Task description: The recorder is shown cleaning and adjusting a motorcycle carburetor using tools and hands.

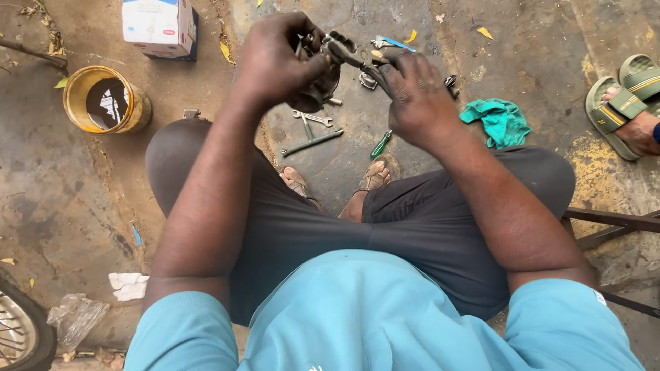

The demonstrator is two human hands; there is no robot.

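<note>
I sit with knees apart over a stained concrete floor. My left hand [278,62] is closed around a dark, greasy round metal part [317,89], held up in front of me. My right hand [412,93] grips a pair of pliers [347,51] whose jaws reach to the top of that part. Below the hands, on the ground, lie two spanners [313,118], a long metal bar [311,143] and a green-handled screwdriver [380,145].
A yellow tin [106,102] with dark liquid stands at the left, a white carton [158,26] behind it. A teal rag [500,120] lies at the right. Another person's sandalled feet [629,103] are at the far right. A wheel [20,333] shows bottom left.
</note>
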